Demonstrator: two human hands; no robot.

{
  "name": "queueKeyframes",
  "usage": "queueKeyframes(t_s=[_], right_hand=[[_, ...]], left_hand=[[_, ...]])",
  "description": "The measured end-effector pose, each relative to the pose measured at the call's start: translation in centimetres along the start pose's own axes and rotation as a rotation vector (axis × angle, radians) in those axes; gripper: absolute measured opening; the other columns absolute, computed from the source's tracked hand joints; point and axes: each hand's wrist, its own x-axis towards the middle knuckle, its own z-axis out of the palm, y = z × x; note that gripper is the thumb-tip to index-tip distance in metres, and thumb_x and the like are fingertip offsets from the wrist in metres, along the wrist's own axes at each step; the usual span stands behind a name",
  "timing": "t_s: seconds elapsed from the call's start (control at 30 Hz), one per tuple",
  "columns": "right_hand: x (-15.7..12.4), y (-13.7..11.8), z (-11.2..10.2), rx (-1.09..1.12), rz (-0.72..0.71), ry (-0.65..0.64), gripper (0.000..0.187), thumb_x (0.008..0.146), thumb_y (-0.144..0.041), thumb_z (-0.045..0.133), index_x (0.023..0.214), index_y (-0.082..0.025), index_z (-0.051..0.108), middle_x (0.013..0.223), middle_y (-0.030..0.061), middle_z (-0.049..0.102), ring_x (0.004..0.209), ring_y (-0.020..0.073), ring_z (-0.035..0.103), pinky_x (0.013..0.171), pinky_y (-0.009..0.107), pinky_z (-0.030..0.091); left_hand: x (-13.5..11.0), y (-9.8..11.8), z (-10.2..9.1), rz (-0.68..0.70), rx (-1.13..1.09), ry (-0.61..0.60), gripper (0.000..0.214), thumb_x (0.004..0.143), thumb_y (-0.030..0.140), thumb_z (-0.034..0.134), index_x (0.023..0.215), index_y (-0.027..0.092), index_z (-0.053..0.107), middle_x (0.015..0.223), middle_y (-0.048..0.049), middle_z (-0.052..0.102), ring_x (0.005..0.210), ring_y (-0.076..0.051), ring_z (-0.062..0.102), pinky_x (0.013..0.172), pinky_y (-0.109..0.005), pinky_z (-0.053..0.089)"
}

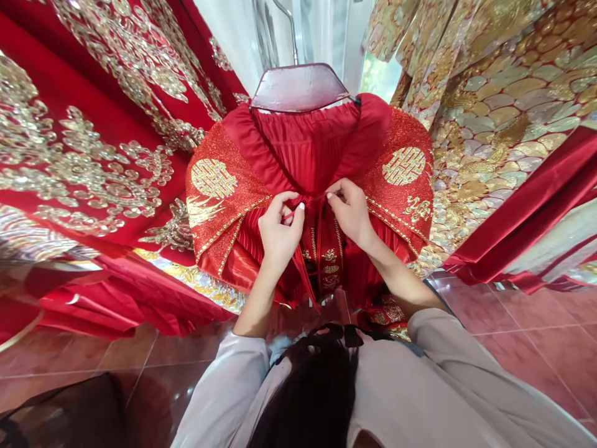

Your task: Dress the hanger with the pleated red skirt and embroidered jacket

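A red garment (310,137) with a gathered V-shaped neckline hangs on a wide, pale hanger (298,87). Its glittering shoulder panels (396,137) carry round gold emblems and beaded edging. At the front of the neckline, my left hand (282,233) pinches a thin red cord (290,216) between thumb and fingers. Close by on the right, my right hand (351,211) is closed, thumb and forefinger pinching at the neckline where a red tie meets it. Narrow red ties hang down between the two hands, over dark red cloth with gold embroidery.
On the left hangs a red drape (93,124) with heavy silver-gold beading. Gold scale-patterned cloth (504,118) hangs on the right, above a red fabric band. A metal hanger hook (293,34) rises at the top. Reddish floor tiles (532,336) and a dark sheer item (65,410) lie below.
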Motion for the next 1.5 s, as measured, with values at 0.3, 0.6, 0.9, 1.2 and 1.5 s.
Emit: queueKeyframes(t_s=[0.3,0.6,0.9,1.2,1.5], right_hand=[[2.4,-5.4,-4.5,-0.032,-0.241,-0.001,0.017,0.084,-0.016,0.058,0.077,-0.016,0.043,0.052,-0.009,0.034,0.045,-0.0002,0.032,0.049,0.016,0.026],[6.6,-4.5,-9.1,-0.288,-0.221,-0.273,0.006,0.074,-0.01,0.065,0.078,-0.009,0.06,0.048,-0.0082,0.041,0.044,-0.0015,0.032,0.047,0.016,0.024],[7.0,-5.7,-7.2,-0.118,-0.173,-0.852,0.024,0.072,-0.035,0.068,0.076,-0.011,0.071,0.063,-0.0003,0.059,0.056,0.0048,0.048,0.054,0.021,0.039],[6.1,-4.0,-2.3,0.079,-0.302,-0.28,0.043,0.089,-0.051,0.048,0.1,-0.016,0.07,0.075,0.0033,0.061,0.063,0.0069,0.052,0.054,0.019,0.041],[5.5,-0.7,-1.4,-0.456,-0.721,-0.121,0.037,0.099,-0.035,0.034,0.118,-0.024,0.063,0.076,0.0008,0.059,0.071,0.0081,0.051,0.07,0.021,0.04]], left_hand=[[5.8,4.9,-4.6,0.358,-0.032,0.043,0.016,0.076,0.022,0.072,0.074,0.017,0.057,0.054,0.0068,0.038,0.047,-0.003,0.032,0.046,-0.017,0.026],[7.8,2.8,-8.5,0.273,-0.022,-0.454,0.017,0.076,0.027,0.071,0.069,0.015,0.061,0.05,0.0064,0.045,0.043,-0.002,0.035,0.045,-0.016,0.025],[7.1,3.2,-5.4,0.389,0.466,0.222,0.005,0.073,0.017,0.069,0.074,0.022,0.07,0.067,-0.0013,0.054,0.065,-0.015,0.051,0.063,-0.03,0.039],[6.9,3.6,-0.4,0.205,-0.129,-0.032,0.014,0.073,0.027,0.072,0.065,0.017,0.065,0.058,0.0021,0.054,0.05,-0.007,0.04,0.048,-0.02,0.031],[6.6,3.1,-0.1,0.277,0.052,-0.123,0.011,0.072,0.006,0.058,0.067,0.015,0.058,0.062,0.0033,0.052,0.055,-0.007,0.044,0.056,-0.02,0.036]])
